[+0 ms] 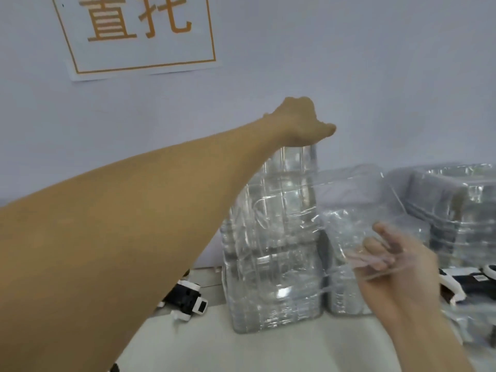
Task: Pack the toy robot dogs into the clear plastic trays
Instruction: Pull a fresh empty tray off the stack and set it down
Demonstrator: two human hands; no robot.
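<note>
Left hand (300, 122) stretched far forward on a bare arm, set on top of a tall stack of clear plastic trays (271, 237) standing upright on the pale worktop (268, 350) against the wall; fingers out of sight beyond the stack's top edge, thumb pointing right, so impossible to tell whether gripping or merely resting. Right hand (397, 269) low on the right, blurred, fingers curled and pinching the edge of a single clear tray (357, 216) held up in front of a second, shorter stack (346, 299) just beside the tall one. Hands well apart, left high and far, right near and low. Further right, another bundle of trays (461, 210), wrapped in glossy film, standing near the wall. One black-and-white toy robot dog (188, 299) lying on the worktop left of the tall stack, partly hidden under the left forearm. Parts of another black-and-white toy dog (469, 283) at the right edge, behind the right hand, too cut off to tell its pose. No dog visible inside any tray. On the wall above, a white paper sign (139, 36) with an orange border and orange characters.
</note>
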